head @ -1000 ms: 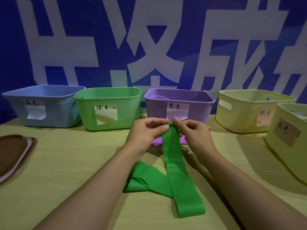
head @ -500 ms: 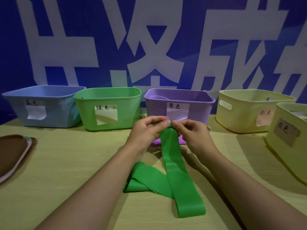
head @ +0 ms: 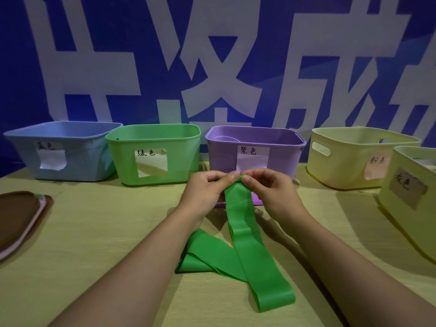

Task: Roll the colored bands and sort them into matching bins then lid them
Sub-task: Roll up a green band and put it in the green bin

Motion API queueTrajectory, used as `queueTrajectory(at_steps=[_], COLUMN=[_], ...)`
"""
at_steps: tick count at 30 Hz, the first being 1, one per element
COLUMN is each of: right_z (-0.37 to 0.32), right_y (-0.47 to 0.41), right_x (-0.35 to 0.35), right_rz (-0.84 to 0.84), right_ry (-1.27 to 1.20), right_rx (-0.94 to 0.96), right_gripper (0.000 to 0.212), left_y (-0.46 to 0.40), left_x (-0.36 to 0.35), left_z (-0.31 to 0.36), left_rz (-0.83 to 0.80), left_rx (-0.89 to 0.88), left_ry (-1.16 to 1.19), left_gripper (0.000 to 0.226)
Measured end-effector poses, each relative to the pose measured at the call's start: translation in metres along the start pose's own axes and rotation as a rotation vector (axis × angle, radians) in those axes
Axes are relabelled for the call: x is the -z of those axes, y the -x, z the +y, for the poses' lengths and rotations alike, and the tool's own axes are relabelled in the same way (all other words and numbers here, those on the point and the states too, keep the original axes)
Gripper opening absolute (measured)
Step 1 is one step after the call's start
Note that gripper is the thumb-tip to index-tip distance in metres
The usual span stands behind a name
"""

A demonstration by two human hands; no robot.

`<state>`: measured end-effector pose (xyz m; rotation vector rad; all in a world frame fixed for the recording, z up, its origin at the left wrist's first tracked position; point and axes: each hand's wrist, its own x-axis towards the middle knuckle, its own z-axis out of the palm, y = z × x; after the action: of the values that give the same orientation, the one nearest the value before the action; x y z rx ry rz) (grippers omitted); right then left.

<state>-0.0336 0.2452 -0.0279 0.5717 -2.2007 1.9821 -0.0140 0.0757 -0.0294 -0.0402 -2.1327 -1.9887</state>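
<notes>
On the pale wooden bench (head: 77, 232), little differs from half a second ago: the top end of the flat green rubber band (head: 250, 234) sits a touch tighter between the fingertips, and nothing else has moved.

From left to right: a stack of brown and pink flat lids (head: 16, 215) lies at the bench's left edge. Along the back stands a light blue plastic bin (head: 77, 159), then a green plastic bin (head: 179, 154), each with a paper label on its front.

Next comes the left hand (head: 203, 192), forearm reaching in from the lower left, its grip a pinch of thumb and forefinger on the band's upper end. That end is lifted in front of the purple plastic bin (head: 224, 154); the band runs down toward the viewer, with its loose length lying flat on the bench and a folded part crossing beneath it to the left. A purple flat piece (head: 256, 200) peeks out behind the band on the bench.

The right hand (head: 273, 192) meets the left at the same end, fingers curled and pinching the band from the other side, forearm entering from the lower right.

Further right stand a pale yellow plastic bin with a handle slot (head: 342, 161) and a second pale yellow bin (head: 410, 208) at the right edge, nearer the viewer.
</notes>
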Motion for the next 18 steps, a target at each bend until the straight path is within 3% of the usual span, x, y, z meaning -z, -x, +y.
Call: queueTrajectory(at_steps=[7,14,18], right_z=[-0.001,-0.0048,-0.0067], right_y=[0.0014,0.0052,0.0053], right_x=[0.0002,-0.0022,-0.0026], right_rz=[0.002,0.022,0.015], right_ry=[-0.038,-0.012,0.03], right_rx=[0.005,-0.095,-0.109], right_gripper=[0.01,0.038,0.04], left_y=[-0.0023,0.0007,0.0015], left_x=[0.0005,-0.0001,-0.0006], left_z=[-0.0003,0.0036,0.0035], left_rz=[-0.003,-0.045,-0.053], left_rx=[-0.003,-0.013,-0.014], left_ry=[0.1,0.115,0.118], left_gripper=[0.011,0.014,0.017])
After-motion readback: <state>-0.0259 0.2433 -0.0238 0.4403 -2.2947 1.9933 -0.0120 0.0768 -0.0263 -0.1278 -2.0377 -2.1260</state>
